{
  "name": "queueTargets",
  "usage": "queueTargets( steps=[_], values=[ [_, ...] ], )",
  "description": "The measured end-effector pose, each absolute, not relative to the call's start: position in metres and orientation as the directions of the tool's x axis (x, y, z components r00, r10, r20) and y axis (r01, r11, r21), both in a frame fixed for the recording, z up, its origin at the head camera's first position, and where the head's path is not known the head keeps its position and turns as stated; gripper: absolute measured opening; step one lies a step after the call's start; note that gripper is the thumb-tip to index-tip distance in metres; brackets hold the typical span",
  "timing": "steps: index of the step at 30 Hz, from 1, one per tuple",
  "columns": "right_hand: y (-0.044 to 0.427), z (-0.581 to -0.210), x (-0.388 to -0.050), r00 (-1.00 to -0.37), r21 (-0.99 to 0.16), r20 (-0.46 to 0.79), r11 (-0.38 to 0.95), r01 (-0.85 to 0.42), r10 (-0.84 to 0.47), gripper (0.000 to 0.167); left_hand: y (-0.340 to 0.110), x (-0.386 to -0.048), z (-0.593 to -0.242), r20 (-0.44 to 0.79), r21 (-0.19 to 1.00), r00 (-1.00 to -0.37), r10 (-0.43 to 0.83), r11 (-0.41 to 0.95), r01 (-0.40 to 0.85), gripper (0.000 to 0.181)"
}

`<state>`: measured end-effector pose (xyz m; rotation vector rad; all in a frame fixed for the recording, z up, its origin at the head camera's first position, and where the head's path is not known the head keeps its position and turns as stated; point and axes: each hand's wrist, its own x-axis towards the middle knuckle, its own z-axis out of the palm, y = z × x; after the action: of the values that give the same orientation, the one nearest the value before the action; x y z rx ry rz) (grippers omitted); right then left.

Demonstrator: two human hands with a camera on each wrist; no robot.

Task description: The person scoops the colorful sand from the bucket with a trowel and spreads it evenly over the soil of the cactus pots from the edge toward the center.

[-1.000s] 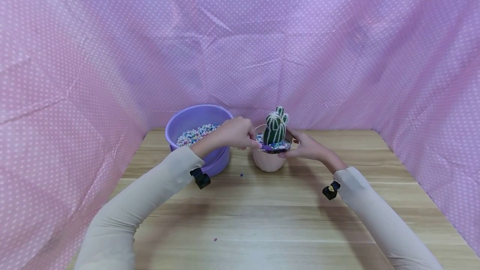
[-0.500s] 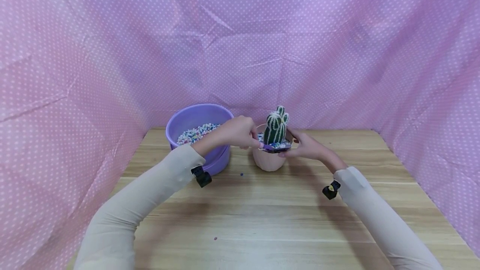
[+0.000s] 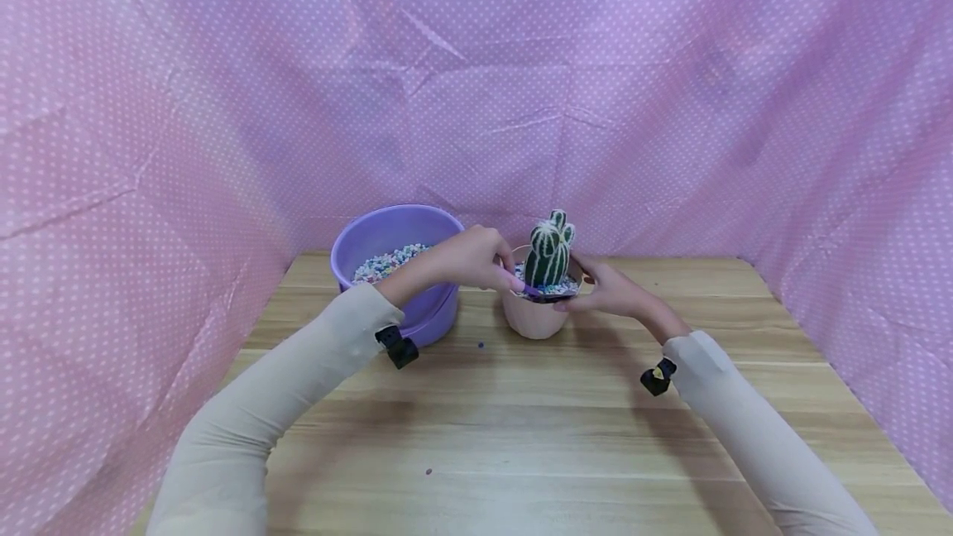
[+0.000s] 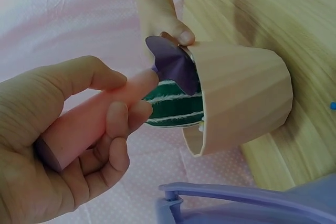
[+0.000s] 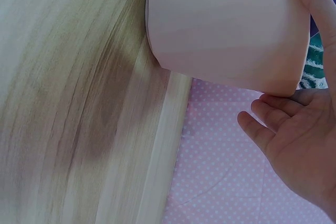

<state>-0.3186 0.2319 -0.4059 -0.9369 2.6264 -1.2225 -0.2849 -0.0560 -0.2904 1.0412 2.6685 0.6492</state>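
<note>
My left hand (image 3: 476,259) grips a small trowel by its pink handle (image 4: 100,121). Its purple blade (image 4: 176,69) lies tilted at the rim of a pale peach flowerpot (image 3: 534,319), against the cactus. Green with white fuzzy ribs, the cactus (image 3: 547,259) stands upright in the pot among coloured pebbles (image 3: 569,288). At the pot's right side, my right hand (image 3: 609,292) holds the rim, with the thumb at the near side and the fingers at the far side. The right wrist view shows that thumb (image 5: 317,3) on the pot's edge. Part of the blade is hidden in the head view.
A purple bucket (image 3: 439,323) with many coloured pebbles (image 3: 387,263) stands left of the pot, under my left forearm. Two loose pebbles, one dark (image 3: 481,345) and one reddish (image 3: 428,471), lie on the wooden table (image 3: 536,420). Pink dotted cloth (image 3: 476,106) hangs behind.
My left hand has shifted slightly right and up, and the trowel blade sits a little further right at the pot's rim. The right hand stays in place on the pot.
</note>
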Motion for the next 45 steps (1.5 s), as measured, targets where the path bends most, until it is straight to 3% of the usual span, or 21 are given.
queueTargets(
  steps=[12, 19, 29, 39, 45],
  values=[
    [0.232, -0.408, -0.319, -0.799, -0.708, 0.169, 0.493, -0.505, -0.577, 0.095, -0.070, -0.294, -0.289, -0.052, 0.593, -0.667, 0.743, 0.560, 0.578, 0.017],
    [0.234, -0.408, -0.319, -0.813, -0.705, 0.161, 0.511, -0.491, -0.559, 0.099, -0.079, -0.298, -0.289, -0.025, 0.600, -0.639, 0.769, 0.523, 0.605, 0.014],
    [0.233, -0.407, -0.319, -0.814, -0.700, 0.168, 0.514, -0.496, -0.556, 0.101, -0.086, -0.300, -0.279, -0.060, 0.577, -0.672, 0.738, 0.575, 0.580, 0.018],
    [0.232, -0.406, -0.318, -0.800, -0.722, 0.175, 0.477, -0.501, -0.574, 0.095, -0.091, -0.312, -0.281, -0.083, 0.687, -0.646, 0.759, 0.513, 0.515, 0.019],
    [0.233, -0.407, -0.318, -0.808, -0.729, 0.164, 0.482, -0.485, -0.565, 0.099, -0.092, -0.315, -0.283, -0.122, 0.716, -0.651, 0.749, 0.521, 0.464, 0.018]
  ],
)
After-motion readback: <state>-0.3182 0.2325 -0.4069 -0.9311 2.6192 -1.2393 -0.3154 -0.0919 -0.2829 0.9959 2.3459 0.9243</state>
